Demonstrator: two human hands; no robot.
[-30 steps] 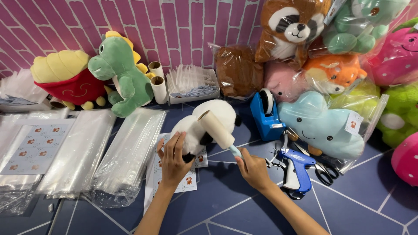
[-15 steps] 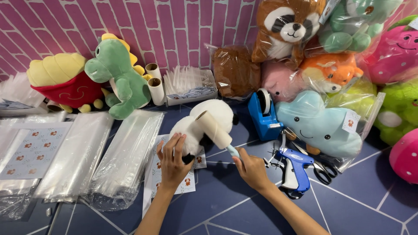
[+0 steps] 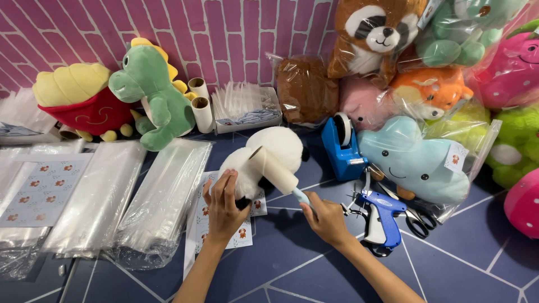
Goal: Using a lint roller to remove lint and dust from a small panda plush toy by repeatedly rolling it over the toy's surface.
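A white plush toy with black patches (image 3: 275, 148) lies in the middle of the dark blue table (image 3: 460, 258). My left hand (image 3: 223, 205) grips its near left end and holds it down. My right hand (image 3: 324, 219) holds the pale blue handle of a lint roller (image 3: 274, 168), whose white roll rests across the plush. Sticker sheets (image 3: 199, 221) lie under my left hand and the toy.
Stacks of clear plastic bags (image 3: 163, 202) lie left. A blue tape dispenser (image 3: 342, 148), a blue tagging gun (image 3: 379, 219) and scissors (image 3: 415, 221) sit right of my hands. A green dinosaur plush (image 3: 154, 95), spare rolls (image 3: 201, 104) and bagged plush toys (image 3: 412, 160) line the back and right.
The roller has shifted slightly over the plush and my left hand has closed a little more on the toy's end. The view has tilted a bit.
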